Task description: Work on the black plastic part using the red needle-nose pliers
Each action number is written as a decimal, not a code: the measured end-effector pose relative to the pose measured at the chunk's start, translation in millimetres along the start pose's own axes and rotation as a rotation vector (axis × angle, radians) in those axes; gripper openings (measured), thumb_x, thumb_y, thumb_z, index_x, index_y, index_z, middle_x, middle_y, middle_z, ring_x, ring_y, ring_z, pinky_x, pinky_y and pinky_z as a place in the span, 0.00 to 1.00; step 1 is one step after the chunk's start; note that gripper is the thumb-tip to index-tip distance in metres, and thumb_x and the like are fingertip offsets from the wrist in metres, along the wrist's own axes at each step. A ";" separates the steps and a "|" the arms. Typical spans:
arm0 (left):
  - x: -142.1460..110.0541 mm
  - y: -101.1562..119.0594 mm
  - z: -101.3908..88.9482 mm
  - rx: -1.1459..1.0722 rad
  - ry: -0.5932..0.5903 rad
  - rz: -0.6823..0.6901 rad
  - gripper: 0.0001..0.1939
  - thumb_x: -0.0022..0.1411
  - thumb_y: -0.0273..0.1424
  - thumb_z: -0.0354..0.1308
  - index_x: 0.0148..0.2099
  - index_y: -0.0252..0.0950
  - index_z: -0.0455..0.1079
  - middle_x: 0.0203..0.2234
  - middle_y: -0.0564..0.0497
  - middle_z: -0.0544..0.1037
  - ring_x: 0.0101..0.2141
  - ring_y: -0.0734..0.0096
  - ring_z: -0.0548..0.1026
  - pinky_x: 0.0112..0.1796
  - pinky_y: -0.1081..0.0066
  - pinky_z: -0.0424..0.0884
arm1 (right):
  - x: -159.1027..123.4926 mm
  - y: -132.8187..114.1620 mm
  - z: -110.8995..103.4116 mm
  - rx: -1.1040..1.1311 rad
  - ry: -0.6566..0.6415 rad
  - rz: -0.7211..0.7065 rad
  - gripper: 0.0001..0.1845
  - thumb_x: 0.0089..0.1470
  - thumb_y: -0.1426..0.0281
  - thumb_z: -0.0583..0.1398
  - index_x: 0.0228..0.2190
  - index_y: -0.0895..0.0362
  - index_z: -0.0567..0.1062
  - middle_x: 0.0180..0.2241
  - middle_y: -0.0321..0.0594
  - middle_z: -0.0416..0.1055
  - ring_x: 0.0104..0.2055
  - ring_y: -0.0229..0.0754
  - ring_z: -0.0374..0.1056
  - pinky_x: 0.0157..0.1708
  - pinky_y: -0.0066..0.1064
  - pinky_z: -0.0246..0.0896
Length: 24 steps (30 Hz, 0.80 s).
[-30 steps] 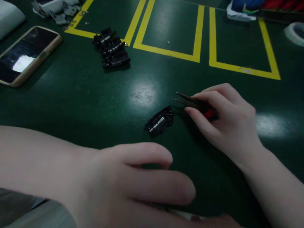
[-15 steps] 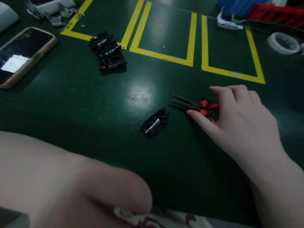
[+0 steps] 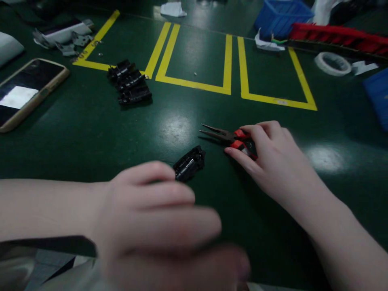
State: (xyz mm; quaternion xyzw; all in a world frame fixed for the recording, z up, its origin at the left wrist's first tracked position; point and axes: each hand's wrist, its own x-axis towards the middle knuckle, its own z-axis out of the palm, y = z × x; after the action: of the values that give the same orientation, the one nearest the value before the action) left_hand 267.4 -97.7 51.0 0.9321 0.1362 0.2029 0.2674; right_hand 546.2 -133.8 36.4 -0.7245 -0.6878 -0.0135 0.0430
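Note:
My right hand has its thumb and fingers around the red handles of needle-nose pliers, whose jaws point left and stand slightly apart, low over the green tabletop. Just left of and below the jaws lies a black plastic part, its near end covered by my left hand. That hand hovers in the foreground with curled fingers close together, blurred toward the thumb. Whatever it may hold is hidden beneath it. Several similar black plastic parts lie in a row farther back.
On the left lies a phone, with grey metal brackets behind it. Yellow tape outlines mark the table. At the back right are a blue bin, a red rack and a tape roll.
My left hand dropped toward the table edge, then came back up over the near end of the black part. My right hand loosened on the pliers, then closed around the handles again. The view shifted.

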 end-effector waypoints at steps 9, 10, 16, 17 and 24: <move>49.0 -56.3 2.7 0.389 -0.134 -0.083 0.39 0.58 0.57 0.57 0.59 0.31 0.63 0.53 0.39 0.70 0.50 0.50 0.68 0.47 0.55 0.65 | 11.6 -1.6 9.6 0.229 0.180 0.065 0.28 0.63 0.53 0.49 0.51 0.63 0.67 0.42 0.53 0.69 0.42 0.52 0.67 0.39 0.45 0.64; 48.0 -56.3 3.0 0.398 -0.149 -0.080 0.34 0.60 0.52 0.57 0.59 0.32 0.63 0.53 0.40 0.70 0.49 0.52 0.68 0.46 0.56 0.65 | 11.6 -1.9 9.8 0.263 0.205 0.062 0.28 0.63 0.53 0.49 0.51 0.63 0.67 0.42 0.53 0.69 0.42 0.52 0.67 0.39 0.45 0.64; 48.4 -61.5 0.7 0.372 -0.155 -0.032 0.19 0.66 0.38 0.54 0.56 0.34 0.66 0.51 0.44 0.70 0.47 0.58 0.69 0.45 0.60 0.67 | 11.3 -2.5 9.7 0.446 0.349 0.028 0.24 0.64 0.55 0.47 0.50 0.59 0.66 0.40 0.48 0.70 0.38 0.47 0.67 0.34 0.42 0.62; 48.9 -62.2 0.2 0.372 -0.156 -0.028 0.19 0.66 0.38 0.53 0.56 0.34 0.66 0.51 0.44 0.70 0.47 0.58 0.69 0.45 0.60 0.67 | 12.0 -1.7 10.2 0.445 0.359 0.019 0.24 0.64 0.54 0.47 0.50 0.59 0.66 0.40 0.48 0.70 0.36 0.47 0.66 0.34 0.42 0.62; 49.6 -62.1 -3.9 0.149 -0.124 -0.099 0.15 0.65 0.35 0.48 0.50 0.32 0.66 0.41 0.46 0.74 0.39 0.64 0.71 0.37 0.67 0.67 | 15.3 0.9 8.6 0.346 0.343 -0.059 0.26 0.57 0.52 0.59 0.50 0.54 0.65 0.40 0.44 0.70 0.37 0.48 0.68 0.35 0.42 0.64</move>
State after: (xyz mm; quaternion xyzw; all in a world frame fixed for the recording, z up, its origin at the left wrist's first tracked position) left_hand 300.3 -27.1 34.8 0.9523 0.1801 0.1207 0.2149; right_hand 547.5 -117.9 29.0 -0.6733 -0.6832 -0.0196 0.2819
